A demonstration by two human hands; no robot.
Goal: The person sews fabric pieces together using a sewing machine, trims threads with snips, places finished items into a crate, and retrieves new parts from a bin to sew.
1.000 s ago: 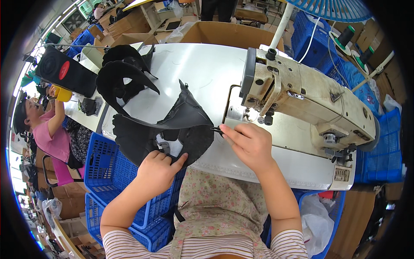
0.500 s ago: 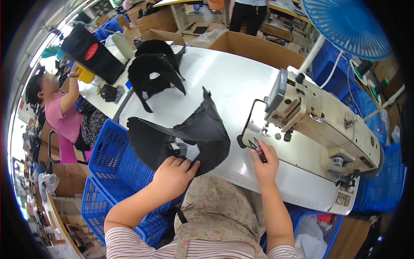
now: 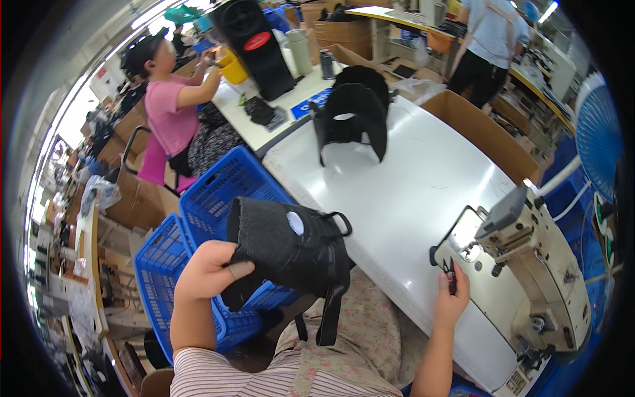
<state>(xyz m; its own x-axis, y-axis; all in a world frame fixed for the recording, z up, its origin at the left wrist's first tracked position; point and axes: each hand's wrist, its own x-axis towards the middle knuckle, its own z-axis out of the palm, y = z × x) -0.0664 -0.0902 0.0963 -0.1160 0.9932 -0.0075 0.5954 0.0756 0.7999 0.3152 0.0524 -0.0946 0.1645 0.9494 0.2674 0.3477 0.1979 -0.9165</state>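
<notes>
Now the left hand (image 3: 210, 270) has its fingers (image 3: 235, 271) clenched on the near edge of a black fabric piece (image 3: 288, 248), which is lifted off the white table (image 3: 410, 178) and spreads away from those fingers, above the blue crates (image 3: 198, 264), with a strap hanging down over the lap. Meanwhile the right hand (image 3: 452, 296) rests at the table's edge, its fingers (image 3: 458, 281) grasping small black thread snips (image 3: 450, 272), just in front of the cream sewing machine (image 3: 529, 264).
</notes>
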